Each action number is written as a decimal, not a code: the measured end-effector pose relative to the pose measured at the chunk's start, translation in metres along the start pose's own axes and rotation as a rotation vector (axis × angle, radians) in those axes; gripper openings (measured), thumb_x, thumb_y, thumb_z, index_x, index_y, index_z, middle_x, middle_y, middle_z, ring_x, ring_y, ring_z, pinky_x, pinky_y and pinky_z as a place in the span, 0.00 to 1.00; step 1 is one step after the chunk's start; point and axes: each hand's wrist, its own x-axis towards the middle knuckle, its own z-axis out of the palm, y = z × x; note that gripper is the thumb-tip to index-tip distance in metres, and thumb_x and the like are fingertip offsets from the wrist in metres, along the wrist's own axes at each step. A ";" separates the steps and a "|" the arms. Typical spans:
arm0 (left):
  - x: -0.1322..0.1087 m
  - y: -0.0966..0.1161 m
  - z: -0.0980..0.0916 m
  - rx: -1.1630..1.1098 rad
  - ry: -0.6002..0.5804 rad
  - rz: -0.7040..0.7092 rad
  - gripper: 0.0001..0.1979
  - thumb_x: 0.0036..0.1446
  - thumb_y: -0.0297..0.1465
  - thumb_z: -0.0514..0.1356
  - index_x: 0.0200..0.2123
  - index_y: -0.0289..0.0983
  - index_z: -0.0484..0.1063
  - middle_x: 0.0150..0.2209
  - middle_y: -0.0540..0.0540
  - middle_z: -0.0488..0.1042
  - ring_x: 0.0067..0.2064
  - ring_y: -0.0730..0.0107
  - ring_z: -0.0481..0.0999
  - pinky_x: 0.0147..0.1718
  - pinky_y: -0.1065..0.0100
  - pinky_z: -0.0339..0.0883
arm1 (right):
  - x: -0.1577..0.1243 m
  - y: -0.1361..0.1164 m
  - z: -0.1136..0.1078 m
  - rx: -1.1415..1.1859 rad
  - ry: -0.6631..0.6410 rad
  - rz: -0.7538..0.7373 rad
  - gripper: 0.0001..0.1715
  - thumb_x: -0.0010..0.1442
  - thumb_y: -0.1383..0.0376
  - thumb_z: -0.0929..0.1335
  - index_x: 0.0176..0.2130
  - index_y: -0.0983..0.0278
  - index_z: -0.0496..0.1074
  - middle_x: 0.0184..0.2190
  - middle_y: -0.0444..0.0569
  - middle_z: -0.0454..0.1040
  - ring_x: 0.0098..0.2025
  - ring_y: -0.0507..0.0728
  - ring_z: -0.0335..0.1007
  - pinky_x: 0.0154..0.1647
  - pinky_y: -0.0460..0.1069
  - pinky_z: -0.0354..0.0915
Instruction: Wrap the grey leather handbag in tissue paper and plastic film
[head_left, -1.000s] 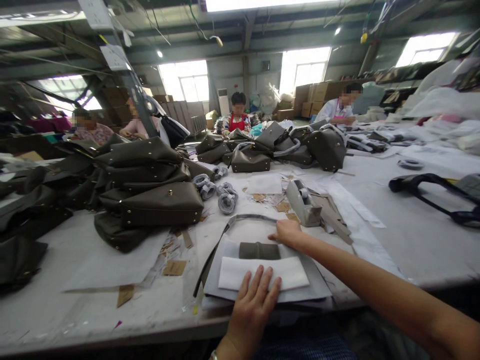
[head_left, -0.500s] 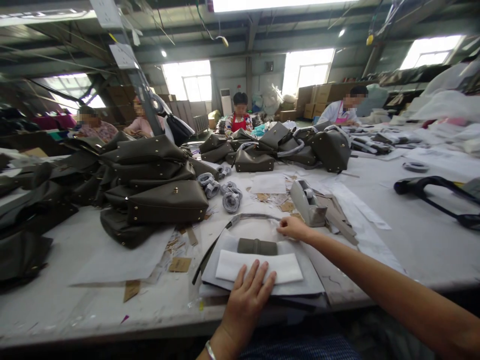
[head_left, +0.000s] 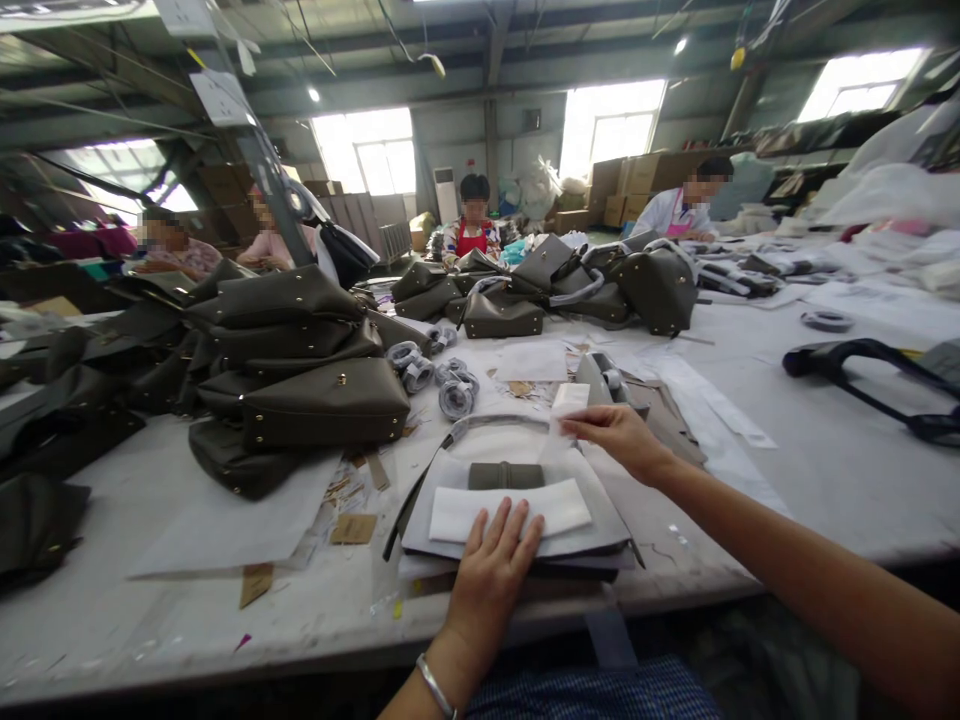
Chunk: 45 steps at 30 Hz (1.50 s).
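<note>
Two hands, right hand [head_left: 619,435] now lifting tape strip [head_left: 564,410], left hand [head_left: 491,570] still pressing white sheet [head_left: 510,508]

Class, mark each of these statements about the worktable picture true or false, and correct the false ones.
1. The left hand presses flat on the white foam sheet. True.
2. The right hand holds a pair of scissors. False: its fingers pinch a small white strip.
3. A tape dispenser stands just beyond the right hand. True.
4. The olive bags are piled to the person's right. False: the nearest pile is on the left.
5. The left wrist is bare. False: it wears a bracelet.
</note>
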 end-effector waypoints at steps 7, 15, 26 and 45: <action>0.007 0.002 0.007 0.007 -0.059 -0.018 0.23 0.69 0.27 0.47 0.66 0.43 0.59 0.67 0.49 0.61 0.67 0.59 0.61 0.59 0.52 0.67 | -0.084 0.009 0.003 -0.435 -0.135 -0.436 0.13 0.66 0.60 0.67 0.43 0.56 0.81 0.39 0.48 0.82 0.41 0.61 0.79 0.46 0.52 0.75; 0.020 0.005 -0.001 -0.071 -0.225 -0.093 0.32 0.61 0.19 0.51 0.67 0.42 0.56 0.68 0.46 0.58 0.68 0.58 0.58 0.62 0.51 0.62 | -0.121 0.052 0.004 -0.765 -0.326 -0.813 0.30 0.64 0.74 0.62 0.62 0.55 0.67 0.62 0.48 0.68 0.66 0.59 0.59 0.69 0.62 0.52; 0.025 0.010 -0.011 -0.175 -0.266 -0.152 0.43 0.55 0.14 0.50 0.70 0.46 0.45 0.68 0.45 0.59 0.69 0.55 0.56 0.63 0.49 0.58 | -0.123 0.026 -0.013 -0.459 -0.483 -0.576 0.37 0.68 0.51 0.63 0.69 0.62 0.55 0.65 0.55 0.63 0.67 0.62 0.56 0.69 0.60 0.51; 0.029 0.015 -0.015 -0.092 -0.326 -0.112 0.41 0.61 0.17 0.54 0.69 0.58 0.45 0.68 0.41 0.58 0.68 0.49 0.56 0.61 0.42 0.60 | -0.175 0.094 -0.014 -0.832 -0.042 -0.674 0.17 0.67 0.65 0.67 0.55 0.59 0.73 0.45 0.52 0.78 0.44 0.60 0.73 0.47 0.55 0.70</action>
